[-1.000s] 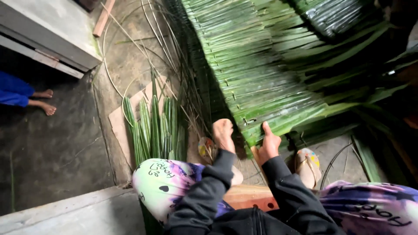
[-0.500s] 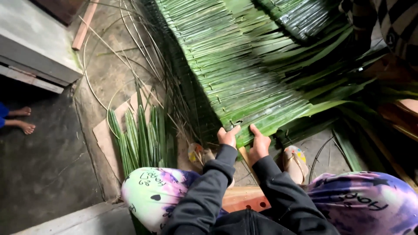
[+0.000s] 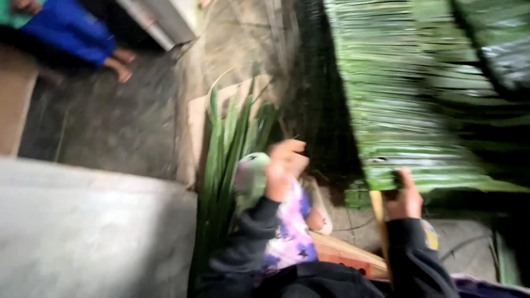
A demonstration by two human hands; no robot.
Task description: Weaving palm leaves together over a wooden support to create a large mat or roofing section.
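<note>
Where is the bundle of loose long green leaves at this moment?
In the head view, the bundle of loose long green leaves lies on the ground left of centre, beside the left hand and left of the stitched green leaf panel.

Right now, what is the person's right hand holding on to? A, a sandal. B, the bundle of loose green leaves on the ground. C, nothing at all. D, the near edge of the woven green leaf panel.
D: the right hand has its grip on the near edge of the woven green leaf panel, while the left hand is raised apart from it, above the loose leaves.
</note>
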